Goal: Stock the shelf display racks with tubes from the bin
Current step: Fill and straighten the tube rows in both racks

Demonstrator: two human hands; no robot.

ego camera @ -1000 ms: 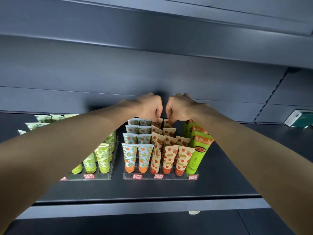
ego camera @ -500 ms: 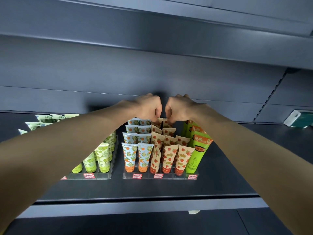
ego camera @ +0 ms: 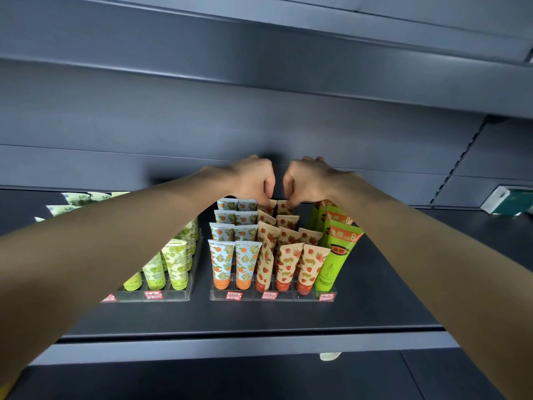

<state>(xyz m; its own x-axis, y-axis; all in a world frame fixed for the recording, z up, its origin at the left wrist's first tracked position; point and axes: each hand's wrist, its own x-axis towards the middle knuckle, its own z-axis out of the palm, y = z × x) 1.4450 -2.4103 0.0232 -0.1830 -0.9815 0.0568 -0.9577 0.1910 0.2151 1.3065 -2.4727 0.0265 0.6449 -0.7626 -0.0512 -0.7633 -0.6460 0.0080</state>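
A clear display rack (ego camera: pixel 272 295) on the dark shelf holds rows of upright tubes: blue orange-print tubes (ego camera: pixel 220 262) on the left, tan strawberry-print tubes (ego camera: pixel 288 265) in the middle, bright green tubes (ego camera: pixel 336 255) on the right. At the rack's back row, my left hand (ego camera: pixel 253 179) pinches the top of a strawberry tube (ego camera: pixel 270 204) with curled fingers. Beside it my right hand (ego camera: pixel 308 179) pinches the top of the neighbouring strawberry tube (ego camera: pixel 284 205). The two fists almost touch. The bin is out of view.
A second clear rack (ego camera: pixel 176 295) with lime-print tubes (ego camera: pixel 176 261) stands to the left, partly behind my left forearm. The shelf's front edge (ego camera: pixel 259 339) runs below. An upper shelf hangs overhead. A white and green box (ego camera: pixel 507 199) lies far right.
Both hands have stayed at the back row, dipping very slightly. The tubes in the racks have not moved.
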